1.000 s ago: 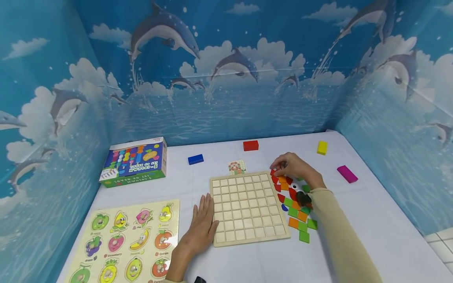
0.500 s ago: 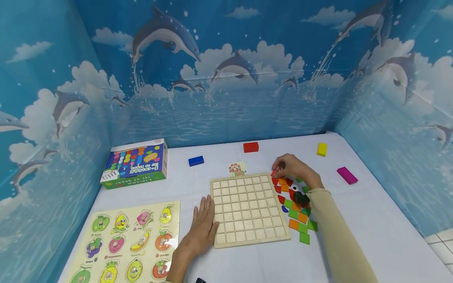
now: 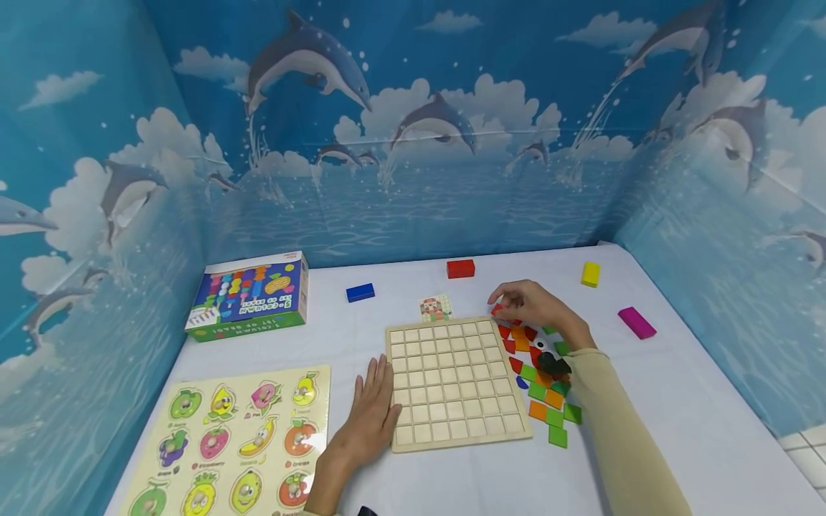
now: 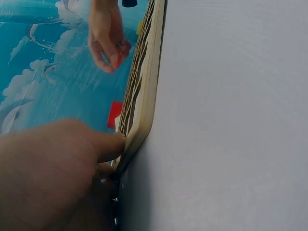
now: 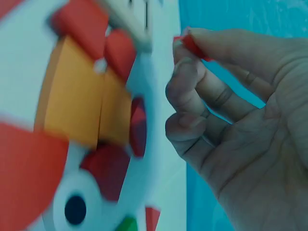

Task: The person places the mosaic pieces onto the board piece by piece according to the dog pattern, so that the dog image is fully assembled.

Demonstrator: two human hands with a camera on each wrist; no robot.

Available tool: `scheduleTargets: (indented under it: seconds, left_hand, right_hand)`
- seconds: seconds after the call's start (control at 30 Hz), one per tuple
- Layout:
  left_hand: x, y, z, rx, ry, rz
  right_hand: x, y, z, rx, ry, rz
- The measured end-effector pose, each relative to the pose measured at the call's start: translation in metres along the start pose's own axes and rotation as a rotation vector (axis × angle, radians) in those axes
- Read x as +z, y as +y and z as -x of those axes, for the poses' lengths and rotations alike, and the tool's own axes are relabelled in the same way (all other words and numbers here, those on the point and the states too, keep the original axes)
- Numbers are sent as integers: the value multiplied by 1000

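Observation:
My left hand (image 3: pixel 364 419) lies with its fingers straight along the left edge of a wooden grid board (image 3: pixel 458 383). In the left wrist view its thumb (image 4: pixel 110 145) touches the board's rim. The right hand (image 3: pixel 535 304) is past the board's far right corner, pinching a small red tile (image 5: pixel 193 47) between thumb and index finger, above the table. Fingers partly cover that tile, so its full shape cannot be made out. Below this hand lie several loose tiles, among them orange ones (image 5: pixel 72 91), green ones (image 3: pixel 558 436) and a round eye piece (image 5: pixel 75 210).
A small pattern card (image 3: pixel 436 308) touches or nearly touches the board's far edge. Farther out lie blue (image 3: pixel 360 292), red (image 3: pixel 461 269), yellow (image 3: pixel 590 274) and magenta (image 3: pixel 637 323) blocks. A fruit puzzle (image 3: pixel 258 387) and a bead-set box (image 3: pixel 248 297) are on the left.
The right hand has raised the red tile from the far end of the loose tiles and shifted slightly left with it. The left hand keeps its place beside the board.

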State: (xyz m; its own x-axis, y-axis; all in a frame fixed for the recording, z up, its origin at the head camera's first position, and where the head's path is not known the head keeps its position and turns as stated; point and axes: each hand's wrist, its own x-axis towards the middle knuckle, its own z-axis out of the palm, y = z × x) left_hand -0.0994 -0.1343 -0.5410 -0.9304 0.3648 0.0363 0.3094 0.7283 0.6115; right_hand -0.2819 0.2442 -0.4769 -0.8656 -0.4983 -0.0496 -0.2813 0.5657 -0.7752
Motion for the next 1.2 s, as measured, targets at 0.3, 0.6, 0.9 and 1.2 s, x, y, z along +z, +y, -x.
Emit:
scheduleTargets:
  seconds: [0.3,0.6,0.9,1.2]
  left_hand:
    - [-3,2,0,-11,-13,16]
    - [-2,0,0,-13,-10,0]
    - [0,-1,-2,-14,-10,-2]
    - [0,-1,-4,-13,-9,-6]
  right_hand:
    - [23,-33,-7,-41,-49,-152]
    - [55,-54,-24,-75,-109,-345]
    - [77,-70,-38,-194,-102,-344]
    - [95,-77,-51,-225,-57,-256]
